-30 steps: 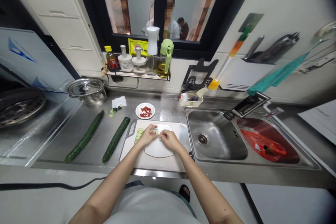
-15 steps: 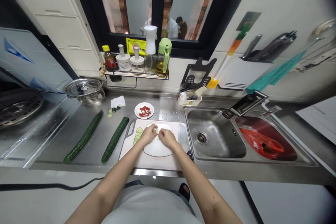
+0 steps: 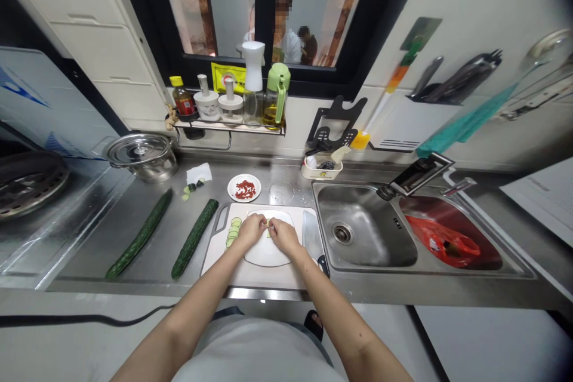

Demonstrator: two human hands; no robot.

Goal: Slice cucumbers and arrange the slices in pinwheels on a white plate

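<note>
My left hand (image 3: 253,230) and my right hand (image 3: 282,235) meet over a white plate (image 3: 267,258), fingers pinched close together. Between the fingertips shows a pale green cucumber slice (image 3: 268,230), partly covered by them. The plate rests on a light cutting board (image 3: 219,246). Left of the plate, overlapping cucumber slices (image 3: 233,233) lie in a row on the board. A knife (image 3: 312,233) with a broad blade and black handle lies along the board's right side.
Two whole cucumbers (image 3: 195,239) lie left of the board. Behind it stands a small plate of red bits (image 3: 244,188). A lidded steel pot (image 3: 143,156) is at the back left. To the right is a double sink (image 3: 367,227) with a red bag (image 3: 447,245). Bottles line a wall rack (image 3: 230,125).
My fingertips have drawn slightly closer together around the cucumber slice. The whole view has shifted a little; the things on the counter stay where they were.
</note>
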